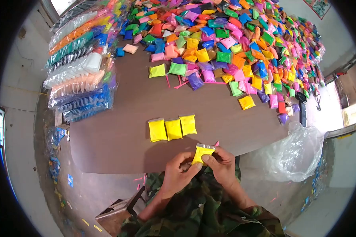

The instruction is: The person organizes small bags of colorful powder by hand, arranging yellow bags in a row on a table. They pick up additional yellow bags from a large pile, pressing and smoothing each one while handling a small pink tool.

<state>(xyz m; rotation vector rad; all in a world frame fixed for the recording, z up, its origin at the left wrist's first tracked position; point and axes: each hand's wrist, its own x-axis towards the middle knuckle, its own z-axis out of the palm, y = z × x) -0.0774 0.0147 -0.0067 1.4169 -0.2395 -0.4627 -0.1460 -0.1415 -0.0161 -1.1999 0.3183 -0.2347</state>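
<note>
Both my hands hold one small yellow packet (202, 154) near the table's front edge. My left hand (178, 172) pinches its lower left side, and my right hand (221, 165) grips its right side with the thumb on its front. The packet's clear top edge points away from me. Beyond my hands, three yellow packets lie side by side on the brown table (118, 138): a left one (158, 130), a middle one (173, 129) and a right one (188, 124).
A large heap of colourful packets (225, 57) covers the table's back and right. Stacked clear bags of packets (79, 71) stand at the left. A crumpled clear plastic bag (296, 154) hangs by the right edge. A wooden stool (116, 215) is below left.
</note>
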